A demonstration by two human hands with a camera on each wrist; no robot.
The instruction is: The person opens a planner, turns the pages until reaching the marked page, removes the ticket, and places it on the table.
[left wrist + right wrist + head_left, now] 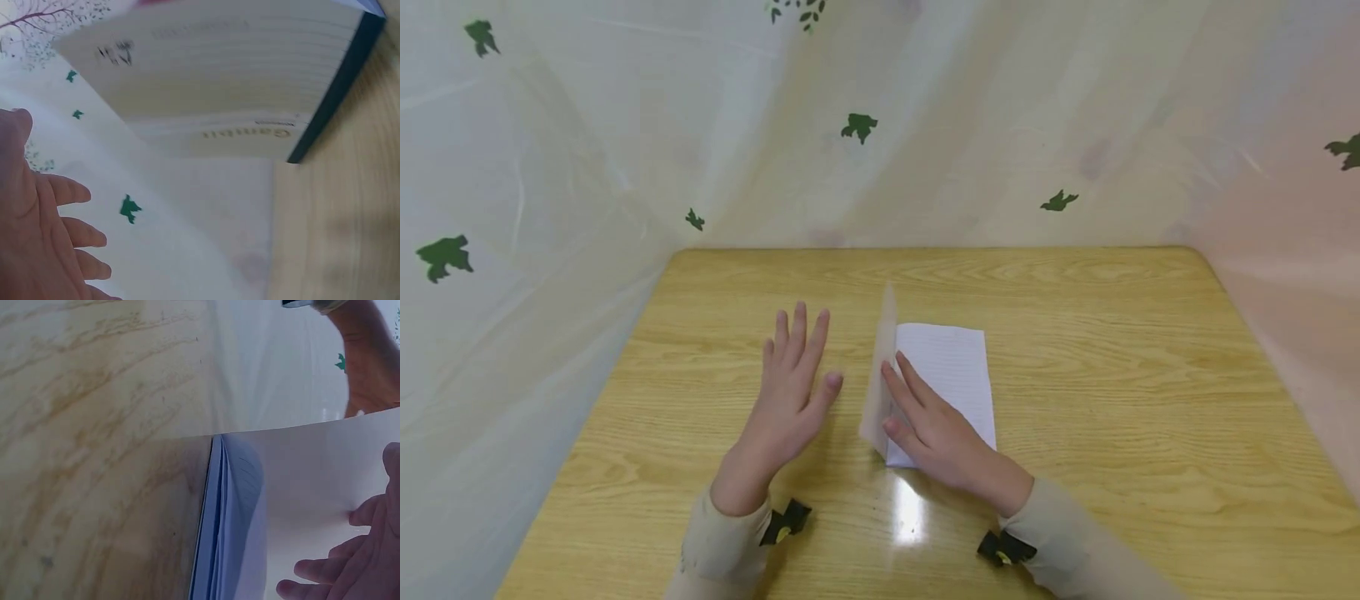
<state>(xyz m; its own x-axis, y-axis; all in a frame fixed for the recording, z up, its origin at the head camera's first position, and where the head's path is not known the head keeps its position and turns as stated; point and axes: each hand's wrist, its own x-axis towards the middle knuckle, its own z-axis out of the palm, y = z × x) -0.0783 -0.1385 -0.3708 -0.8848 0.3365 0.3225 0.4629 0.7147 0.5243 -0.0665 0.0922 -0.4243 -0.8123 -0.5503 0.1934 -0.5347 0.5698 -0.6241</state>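
Observation:
A notebook (951, 367) with white lined pages lies on the wooden table, its cover (882, 383) standing nearly upright along the left side. In the left wrist view the pale outside of the cover (225, 81) shows printed lettering and a dark green spine strip (337, 87). My right hand (943, 433) reaches over the pages, and its extended fingertips touch the inner face of the cover. To the left, apart from the notebook, my left hand (790, 408) hovers with fingers spread and holds nothing; its palm (25, 237) faces the cover's outside.
The wooden table (1135, 375) stretches around the notebook to both sides. Behind and beside it hangs a pale curtain (970, 100) with green bird shapes. Dark bands (786, 522) sit at both wrists over light sleeves.

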